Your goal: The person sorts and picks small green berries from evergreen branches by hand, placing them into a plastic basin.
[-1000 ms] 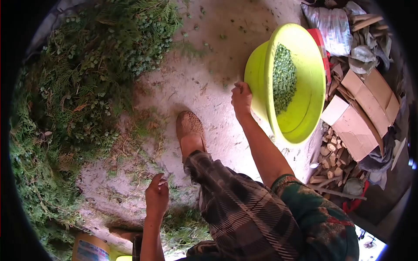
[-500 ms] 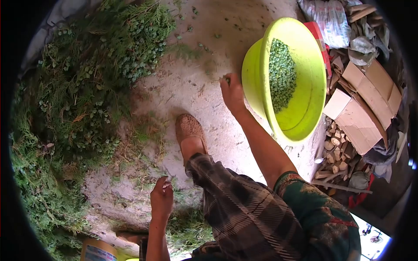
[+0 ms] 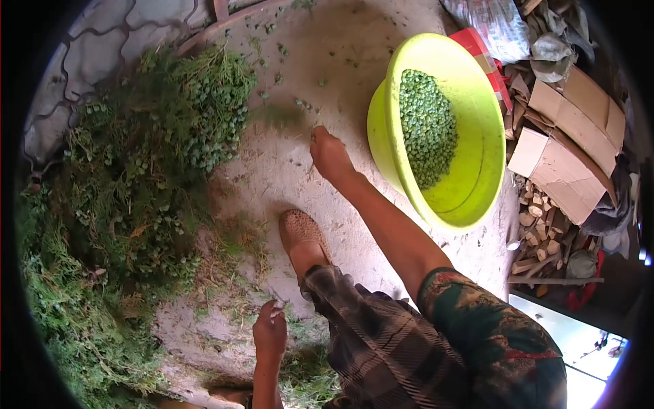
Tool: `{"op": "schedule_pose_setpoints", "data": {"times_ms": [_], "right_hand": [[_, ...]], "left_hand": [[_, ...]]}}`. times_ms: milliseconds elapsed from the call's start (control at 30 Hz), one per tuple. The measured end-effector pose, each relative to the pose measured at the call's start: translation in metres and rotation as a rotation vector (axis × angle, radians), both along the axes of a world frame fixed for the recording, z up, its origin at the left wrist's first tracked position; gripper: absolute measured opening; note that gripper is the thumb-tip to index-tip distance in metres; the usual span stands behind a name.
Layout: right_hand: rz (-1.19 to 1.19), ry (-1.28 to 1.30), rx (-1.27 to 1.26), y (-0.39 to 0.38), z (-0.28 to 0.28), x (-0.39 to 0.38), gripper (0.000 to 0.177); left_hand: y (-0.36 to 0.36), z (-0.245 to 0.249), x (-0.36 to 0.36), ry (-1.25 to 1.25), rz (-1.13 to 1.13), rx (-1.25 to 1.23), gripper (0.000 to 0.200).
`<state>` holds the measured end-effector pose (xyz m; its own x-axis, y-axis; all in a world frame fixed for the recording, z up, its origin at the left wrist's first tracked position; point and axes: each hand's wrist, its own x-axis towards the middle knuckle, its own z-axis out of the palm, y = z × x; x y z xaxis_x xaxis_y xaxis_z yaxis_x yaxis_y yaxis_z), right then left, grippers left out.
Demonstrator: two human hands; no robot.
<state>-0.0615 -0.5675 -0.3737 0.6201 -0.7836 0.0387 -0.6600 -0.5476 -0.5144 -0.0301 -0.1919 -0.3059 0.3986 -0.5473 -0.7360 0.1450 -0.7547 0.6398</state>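
My right hand (image 3: 332, 155) is closed, knuckles up, over the bare floor just left of a yellow-green plastic tub (image 3: 383, 136). Whatever lies in its fingers is hidden. The tub leans toward me in this view and holds a heap of small round green cones (image 3: 428, 129). Lower down, my left hand (image 3: 270, 330) hangs beside my leg with its fingers curled in, and I cannot tell what they hold. Left of both hands spreads a large pile of cut evergreen branches (image 3: 122, 177), thick with green cones.
My shoe (image 3: 303, 235) stands on the floor between the hands. Loose sprigs (image 3: 235, 238) and scattered cones lie around it. To the right are flattened cardboard (image 3: 569, 146), chopped wood (image 3: 541, 232), a red box (image 3: 480, 58) and a plastic bag (image 3: 494, 27). Paving (image 3: 95, 61) shows at the upper left.
My right hand has moved left, away from the tub's side and toward the branch pile. My left hand sits slightly lower and further right in view. The whole view has shifted a little.
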Motion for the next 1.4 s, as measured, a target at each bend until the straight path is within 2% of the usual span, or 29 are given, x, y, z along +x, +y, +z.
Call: {"op": "schedule_pose_setpoints", "data": {"times_ms": [33,100,167,200,267,300,400,433,500,533,567,600,667,700,733,833,967,1033,1067,1133,1167,1233,1333,1400], "right_hand": [[0.038,-0.182,0.028,0.004,0.007,-0.002,0.018],[0.01,-0.381,0.197,0.029,0.084,0.01,0.017],[0.01,-0.439,0.049,0.025,0.134,0.0,0.024],[-0.162,-0.468,0.075,0.012,0.161,-0.006,0.025],[-0.287,-0.063,-0.354,-0.04,0.181,-0.043,0.025],[-0.216,0.385,-0.795,-0.065,0.177,-0.06,0.025],[-0.122,0.311,-0.933,-0.044,0.209,-0.057,0.033],[0.014,0.059,-0.757,-0.033,0.194,-0.058,0.029],[0.06,-0.3,-0.226,0.016,0.145,-0.026,0.015],[0.06,-0.356,0.008,0.034,0.137,-0.004,0.009],[-0.036,-0.364,0.209,0.037,0.115,0.011,0.007],[-0.047,-0.327,0.107,0.026,0.078,0.019,0.006],[-0.285,-0.107,-0.205,-0.002,0.021,0.034,0.008],[-0.37,-0.026,-0.227,-0.021,0.001,0.031,0.026],[-0.53,0.171,-0.149,-0.039,-0.018,0.029,0.031],[-0.568,0.269,-0.115,-0.057,-0.006,0.015,0.026],[-0.47,0.186,-0.048,-0.08,-0.028,0.005,0.021],[-0.323,-0.027,-0.1,-0.079,-0.021,0.015,0.019],[-0.322,-0.028,-0.1,-0.076,-0.019,0.023,0.019],[-0.161,-0.171,-0.153,-0.067,-0.02,0.041,0.021],[-0.165,-0.174,-0.151,-0.063,-0.019,0.049,0.021],[-0.218,0.054,-0.076,-0.059,-0.018,0.061,0.024],[-0.178,0.129,-0.044,-0.07,-0.025,0.059,0.026],[-0.19,0.079,-0.034,-0.076,-0.024,0.045,0.025]], "left_hand": [[0.001,-0.001,0.0,0.013,0.005,0.012,0.032],[0.005,-0.006,-0.001,0.038,0.001,0.006,0.033],[0.004,-0.005,-0.001,0.037,-0.026,0.024,0.033],[0.003,-0.003,-0.001,-0.001,-0.047,-0.004,0.033],[-0.004,0.009,0.002,0.006,-0.048,-0.001,0.033],[-0.008,0.011,0.004,0.018,-0.036,0.003,0.033],[-0.005,0.008,0.004,0.011,-0.012,-0.037,0.032],[-0.003,0.009,0.004,0.029,-0.014,-0.009,0.032],[-0.002,0.006,0.002,0.004,-0.041,0.008,0.032],[-0.002,0.005,0.002,-0.021,-0.064,0.018,0.032],[-0.004,0.007,0.002,-0.024,-0.069,0.021,0.032],[-0.006,0.01,0.002,-0.011,-0.051,0.006,0.032],[-0.006,0.012,0.002,-0.006,-0.033,-0.001,0.032],[-0.003,0.01,0.001,-0.017,-0.055,-0.003,0.033],[-0.001,0.01,0.0,-0.028,-0.075,-0.008,0.033],[0.002,0.012,0.0,-0.027,-0.086,0.035,0.034],[0.005,0.004,0.0,-0.02,-0.084,0.032,0.033],[0.003,0.002,0.002,-0.015,-0.105,0.018,0.035],[0.001,0.002,0.001,-0.015,-0.104,0.017,0.035],[-0.008,0.009,0.002,0.017,-0.046,0.01,0.033],[-0.009,0.01,0.002,0.015,-0.049,0.012,0.033],[-0.011,0.01,0.003,-0.017,-0.095,0.044,0.032],[-0.009,0.006,0.004,-0.01,-0.076,0.019,0.033],[-0.01,0.009,0.006,-0.007,-0.085,0.019,0.033]]}}
